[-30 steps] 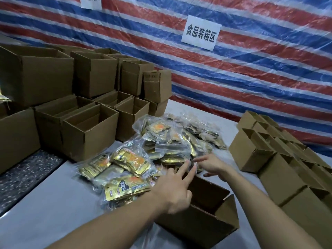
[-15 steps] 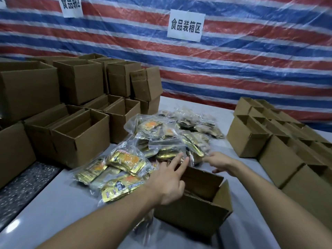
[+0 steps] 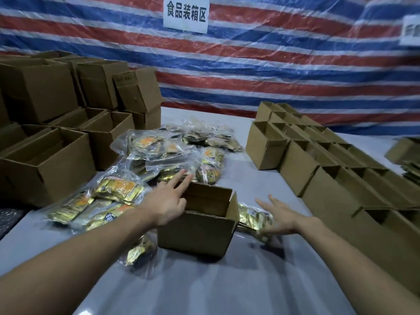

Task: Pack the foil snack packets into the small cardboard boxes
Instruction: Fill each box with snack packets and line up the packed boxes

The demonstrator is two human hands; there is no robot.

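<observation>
An open small cardboard box stands on the grey table in front of me. My left hand rests on its left rim with fingers stretched toward the pile of clear bags full of gold foil snack packets. To the right of the box, my right hand is spread open, palm down, over a bag of foil packets; touch cannot be told. Another bag of packets lies at the box's front left corner. More bags lie to the left.
Larger open cardboard boxes are stacked along the left side. Rows of small open boxes line the right side of the table. A striped tarp with a white sign hangs behind. Flat boxes sit at far right.
My right hand has moved from the pile behind the box to its right side, where a bag of packets now lies. My left hand stays on the box's left rim. The camera shifted right.
</observation>
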